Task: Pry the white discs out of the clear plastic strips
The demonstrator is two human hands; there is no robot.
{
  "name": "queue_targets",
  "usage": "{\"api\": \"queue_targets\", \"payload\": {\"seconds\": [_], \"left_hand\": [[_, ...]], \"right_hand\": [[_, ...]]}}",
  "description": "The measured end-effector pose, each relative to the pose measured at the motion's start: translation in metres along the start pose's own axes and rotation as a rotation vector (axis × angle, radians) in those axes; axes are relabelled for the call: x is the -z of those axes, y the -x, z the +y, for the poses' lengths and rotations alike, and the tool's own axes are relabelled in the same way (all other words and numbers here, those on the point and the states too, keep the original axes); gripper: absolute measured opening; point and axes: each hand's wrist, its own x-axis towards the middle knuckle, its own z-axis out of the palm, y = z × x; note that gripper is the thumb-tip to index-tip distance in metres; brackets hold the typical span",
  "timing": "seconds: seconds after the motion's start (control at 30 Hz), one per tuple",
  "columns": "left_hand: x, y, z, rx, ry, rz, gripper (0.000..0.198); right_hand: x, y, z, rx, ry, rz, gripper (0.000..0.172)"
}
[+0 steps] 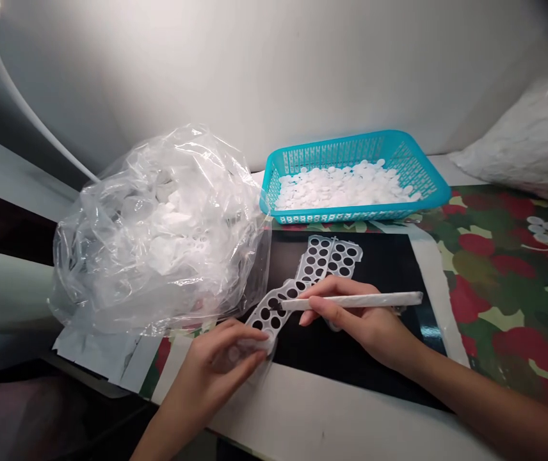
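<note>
A translucent white plastic sheet with rows of round holes lies over a black board, one strip of it angled toward me. My left hand pinches the near end of that strip between thumb and fingers. My right hand grips a thin white wrapped stick like a pen. The stick's left tip is at the strip's holes, close to my left fingers; whether it touches the plastic I cannot tell. Part of the sheet is hidden behind my right hand.
Behind the board stands a blue basket of small white discs. A clear plastic bag of white pieces bulges at left. Several loose discs lie on the patterned cloth. Another filled bag rests at far right.
</note>
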Motion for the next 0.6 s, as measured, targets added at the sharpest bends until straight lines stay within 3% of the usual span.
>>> {"api": "queue_targets", "payload": {"seconds": [0.13,0.3,0.4,0.43,0.5,0.57,0.6], "left_hand": [[-0.001,0.005,-0.002,0.052,0.165,0.128,0.005],[-0.009,0.004,0.000,0.100,0.402,0.250,0.014],[-0.015,-0.003,0.004,0.116,0.312,0.309,0.010],[-0.015,-0.002,0.000,0.112,0.271,0.296,0.010],[-0.009,0.007,-0.027,0.115,0.210,0.176,0.015],[0.003,0.029,-0.085,0.160,0.122,-0.019,0.025],[0.009,0.042,-0.123,0.180,0.087,-0.045,0.031]], "right_hand": [[-0.002,0.003,0.001,0.033,-0.059,0.052,0.014],[-0.003,0.006,0.004,0.120,0.027,0.118,0.014],[-0.005,0.008,0.008,0.379,0.380,0.110,0.011],[-0.005,0.008,0.009,0.554,0.538,0.069,0.012],[-0.007,0.008,0.012,0.860,0.841,-0.037,0.014],[-0.009,0.008,0.014,1.055,1.065,-0.093,0.015],[-0.011,0.008,0.014,1.114,1.113,-0.078,0.016]]}}
